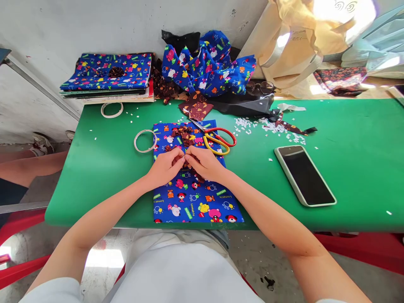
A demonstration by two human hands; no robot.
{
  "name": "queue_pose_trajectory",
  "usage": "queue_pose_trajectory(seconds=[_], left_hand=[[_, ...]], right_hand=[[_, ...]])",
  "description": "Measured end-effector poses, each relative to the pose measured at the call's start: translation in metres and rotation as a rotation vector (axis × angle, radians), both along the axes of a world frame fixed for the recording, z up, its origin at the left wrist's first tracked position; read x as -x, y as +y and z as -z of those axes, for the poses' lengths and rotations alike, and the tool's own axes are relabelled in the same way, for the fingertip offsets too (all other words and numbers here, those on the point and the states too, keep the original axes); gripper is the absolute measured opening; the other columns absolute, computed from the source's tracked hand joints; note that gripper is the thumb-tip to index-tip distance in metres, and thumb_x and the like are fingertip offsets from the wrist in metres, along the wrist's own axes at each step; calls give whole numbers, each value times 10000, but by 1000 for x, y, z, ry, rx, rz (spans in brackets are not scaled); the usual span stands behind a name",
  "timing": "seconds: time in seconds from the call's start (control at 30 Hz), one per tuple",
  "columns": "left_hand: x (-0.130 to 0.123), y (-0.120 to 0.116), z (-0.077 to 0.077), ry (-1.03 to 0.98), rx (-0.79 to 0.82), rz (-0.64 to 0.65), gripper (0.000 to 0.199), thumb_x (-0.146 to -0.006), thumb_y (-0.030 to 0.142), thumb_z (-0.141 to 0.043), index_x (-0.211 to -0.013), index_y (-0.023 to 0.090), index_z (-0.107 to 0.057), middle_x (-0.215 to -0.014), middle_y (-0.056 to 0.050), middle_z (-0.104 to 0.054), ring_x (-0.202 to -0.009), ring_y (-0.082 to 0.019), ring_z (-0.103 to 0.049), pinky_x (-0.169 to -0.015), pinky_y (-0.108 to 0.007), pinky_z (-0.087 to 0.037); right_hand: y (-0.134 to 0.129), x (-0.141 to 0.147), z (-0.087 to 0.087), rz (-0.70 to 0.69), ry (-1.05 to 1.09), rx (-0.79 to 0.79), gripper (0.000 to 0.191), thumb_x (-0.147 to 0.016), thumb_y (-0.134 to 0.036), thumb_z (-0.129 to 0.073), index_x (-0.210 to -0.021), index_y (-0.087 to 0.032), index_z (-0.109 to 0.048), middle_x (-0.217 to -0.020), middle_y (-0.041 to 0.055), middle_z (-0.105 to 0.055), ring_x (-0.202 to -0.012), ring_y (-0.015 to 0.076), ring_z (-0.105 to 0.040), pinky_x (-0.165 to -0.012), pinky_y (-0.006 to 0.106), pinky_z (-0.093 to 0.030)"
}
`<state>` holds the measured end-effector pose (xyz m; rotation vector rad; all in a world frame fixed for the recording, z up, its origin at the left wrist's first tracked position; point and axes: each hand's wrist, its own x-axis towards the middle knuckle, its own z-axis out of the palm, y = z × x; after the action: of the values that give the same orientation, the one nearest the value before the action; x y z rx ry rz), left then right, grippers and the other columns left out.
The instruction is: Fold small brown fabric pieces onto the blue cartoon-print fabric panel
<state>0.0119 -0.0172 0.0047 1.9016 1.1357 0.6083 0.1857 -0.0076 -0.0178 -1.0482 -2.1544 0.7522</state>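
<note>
My left hand (167, 165) and my right hand (203, 162) meet over a blue printed cloth (189, 206), fingertips pinched together. What they pinch is too small and hidden to name; a dark brown patterned scrap shows under and beside them. Several brown patterned fabric pieces (184, 134) lie on the cloth just beyond my fingers. Scissors (217, 141) with one red and one yellow handle rest across the cloth's upper right part, blades pointing away to the left. A roll of white tape (145, 141) touches the cloth's left edge.
On the green table (252, 189) lie a phone (305, 174), white paper bits (246, 124) and a second tape roll (112, 110). At the back are a stack with folded blue cloth (132, 75), crumpled blue cloth (205, 69), black sheeting (243, 105) and a cream bag (284, 50). Another person's leg (34, 166) is at left.
</note>
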Motion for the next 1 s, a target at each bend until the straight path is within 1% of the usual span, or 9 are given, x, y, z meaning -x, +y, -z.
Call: queue_pose_trajectory(seconds=[0.17,0.37,0.67,0.8,1.0], left_hand=[[0,0,0,3,2,-9,146,-887,272,-419,-788,179,-472,-634,34,-547,-517,-83,-467,-542,-212,-368],[0,0,-1,-2,-1,-23,133,-881,257,-420,-786,179,-470,-642,32,-553,-516,-83,-467,-539,-212,-365],[0,0,0,24,5,-13,133,-881,255,-421,-786,179,-473,-653,32,-565,-531,-86,-488,-552,-216,-372],[0,0,0,25,6,-17,131,-881,253,-419,-786,180,-472,-651,31,-568,-533,-89,-493,-552,-219,-375],[-1,0,0,23,-1,-19,128,-876,241,-418,-777,180,-470,-654,29,-569,-534,-89,-491,-554,-220,-376]], right_hand=[[0,0,-2,-12,1,2,200,-912,-252,-399,-717,-207,-401,-594,-27,-500,-526,104,-435,-543,226,-332],[0,-1,-2,-23,9,1,166,-893,-248,-435,-733,-203,-427,-594,-33,-498,-515,99,-413,-534,225,-315],[-1,-1,-2,-34,0,-1,146,-873,-192,-419,-727,-203,-423,-611,-20,-529,-531,106,-451,-546,228,-335],[-1,-1,-3,-48,-12,4,145,-869,-191,-421,-725,-204,-426,-609,-17,-537,-545,112,-473,-555,230,-345],[-1,-1,-4,-41,-29,1,151,-876,-204,-423,-725,-204,-433,-611,-16,-537,-539,111,-464,-552,230,-342]])
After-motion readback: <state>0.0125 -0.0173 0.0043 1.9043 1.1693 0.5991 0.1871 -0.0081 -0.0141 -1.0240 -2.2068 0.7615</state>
